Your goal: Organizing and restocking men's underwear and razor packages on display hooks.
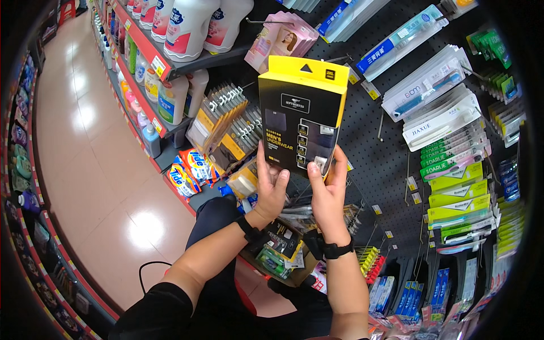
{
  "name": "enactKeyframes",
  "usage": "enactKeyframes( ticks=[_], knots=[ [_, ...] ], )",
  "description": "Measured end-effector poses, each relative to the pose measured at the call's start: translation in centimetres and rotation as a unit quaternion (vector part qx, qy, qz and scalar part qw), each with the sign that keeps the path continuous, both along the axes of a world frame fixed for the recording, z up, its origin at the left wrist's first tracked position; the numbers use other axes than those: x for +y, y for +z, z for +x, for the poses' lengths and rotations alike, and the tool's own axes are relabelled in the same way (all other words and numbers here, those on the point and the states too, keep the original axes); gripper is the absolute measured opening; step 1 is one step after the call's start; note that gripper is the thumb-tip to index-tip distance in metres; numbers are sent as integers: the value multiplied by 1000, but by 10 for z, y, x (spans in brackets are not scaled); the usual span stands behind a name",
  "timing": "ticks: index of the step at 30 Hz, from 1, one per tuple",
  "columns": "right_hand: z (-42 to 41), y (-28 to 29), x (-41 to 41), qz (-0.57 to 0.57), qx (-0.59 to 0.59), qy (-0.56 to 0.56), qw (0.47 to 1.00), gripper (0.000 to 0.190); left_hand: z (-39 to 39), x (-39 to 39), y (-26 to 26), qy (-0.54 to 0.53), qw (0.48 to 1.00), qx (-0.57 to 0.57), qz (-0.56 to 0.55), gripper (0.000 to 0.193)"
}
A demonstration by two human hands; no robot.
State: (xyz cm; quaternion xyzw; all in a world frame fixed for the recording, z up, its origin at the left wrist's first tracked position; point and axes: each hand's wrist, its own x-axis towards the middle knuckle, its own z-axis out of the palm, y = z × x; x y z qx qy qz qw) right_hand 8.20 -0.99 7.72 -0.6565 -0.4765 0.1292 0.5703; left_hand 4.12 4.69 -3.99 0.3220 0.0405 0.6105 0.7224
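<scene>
Between my two hands is a black and yellow underwear box, held upright with its yellow hang tab at the top. My left hand grips the lower left side, thumb near the bottom edge. The lower right corner is in my right hand, thumb on the front and fingers behind. The box bears writing and small pictures, and a clear window shows dark cloth. Below my wrists sits an open cardboard carton with another black and yellow box and a green package in it.
A black pegboard with hooks carries toothbrush packs on the right. Hanging packs and Tide bags are at left of my hands. Shelves of bottles stand upper left, beside a tiled aisle floor.
</scene>
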Motion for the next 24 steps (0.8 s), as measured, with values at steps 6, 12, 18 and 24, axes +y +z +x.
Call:
enactKeyframes(
  ticks=[6, 12, 18, 24],
  knots=[
    [-4, 2, 15, 24, 33, 14, 999, 54, -9, 10, -7, -6, 999, 19, 41, 91],
    [-6, -3, 20, 39, 62, 16, 997, 55, -10, 16, -4, 19, 998, 20, 57, 92],
    [-5, -7, 24, 40, 111, 14, 993, 53, -11, 18, -6, 10, 998, 32, 55, 91],
    [4, -7, 36, 24, 212, -7, 977, 46, -12, 20, -1, -34, 997, 49, 51, 85]
  ],
)
